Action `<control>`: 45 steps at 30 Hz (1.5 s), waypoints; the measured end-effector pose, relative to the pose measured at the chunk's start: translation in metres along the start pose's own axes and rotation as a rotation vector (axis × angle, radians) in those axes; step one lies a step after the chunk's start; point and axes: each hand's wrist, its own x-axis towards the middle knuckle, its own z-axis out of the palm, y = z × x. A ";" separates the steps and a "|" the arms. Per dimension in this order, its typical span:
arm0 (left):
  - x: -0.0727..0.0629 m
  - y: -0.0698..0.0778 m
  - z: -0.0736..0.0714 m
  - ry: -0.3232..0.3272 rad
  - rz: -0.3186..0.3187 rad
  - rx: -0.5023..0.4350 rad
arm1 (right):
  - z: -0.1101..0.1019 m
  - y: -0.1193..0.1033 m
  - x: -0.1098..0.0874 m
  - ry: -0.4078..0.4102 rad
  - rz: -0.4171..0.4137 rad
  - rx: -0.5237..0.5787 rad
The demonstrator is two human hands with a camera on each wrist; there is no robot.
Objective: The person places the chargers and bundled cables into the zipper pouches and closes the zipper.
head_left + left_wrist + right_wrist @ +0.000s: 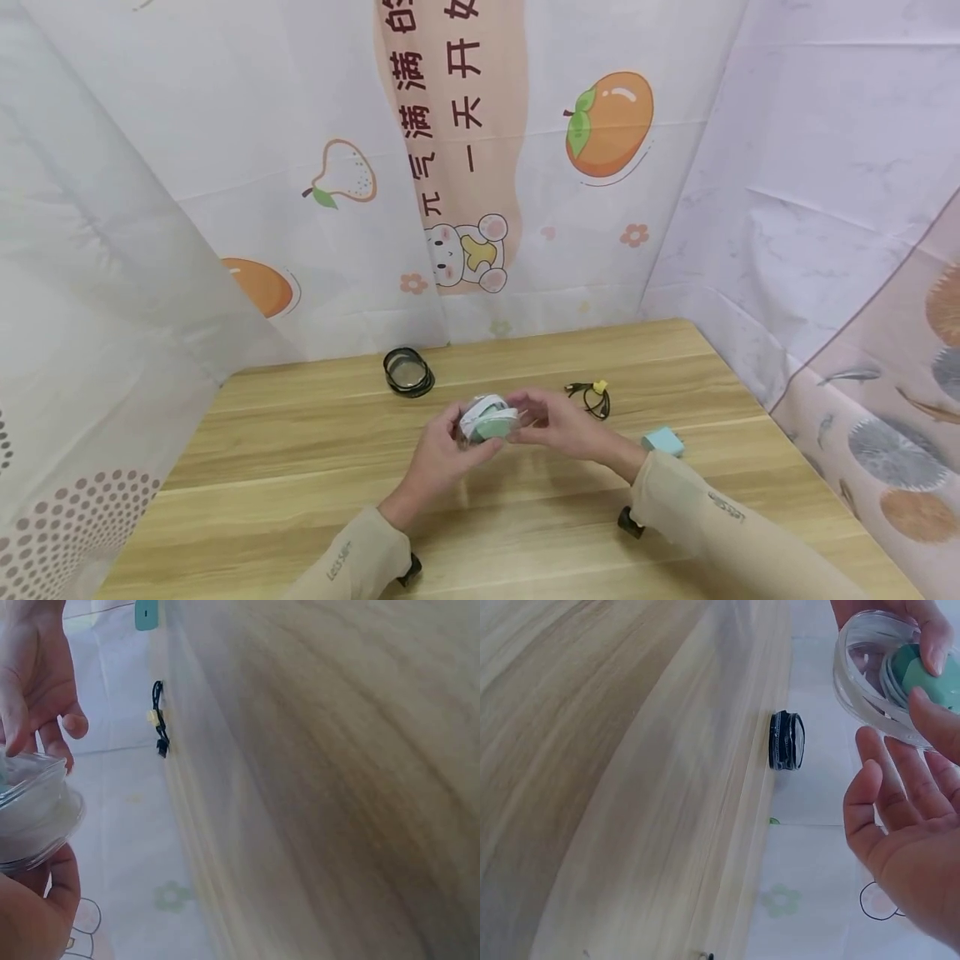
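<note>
Pale-blue plug adapter (663,442) lies on the worktop (300,467); above it, the left hand (440,450) grips a clear round case (487,419), green disc (941,686) inside! The right hand (566,425) crowds in, its grip I can't tell; beyond, yellow-tied cable (587,399), then black coil (411,389).

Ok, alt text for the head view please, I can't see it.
A person's left hand holds a clear round case with a green and white item inside, the right hand at its edge, over a wooden table. Behind lie a black coil and a yellow-tied black cable; a light blue plug sits to the right.
</note>
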 end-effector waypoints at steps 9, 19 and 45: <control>0.003 -0.003 0.002 0.145 0.193 0.253 | -0.001 -0.006 -0.002 0.080 0.007 -0.077; 0.008 -0.011 -0.003 0.262 0.463 0.701 | 0.009 -0.010 0.005 0.139 -0.094 -0.177; 0.002 -0.012 0.000 0.252 0.564 0.973 | 0.026 -0.025 0.007 0.138 -0.088 -0.537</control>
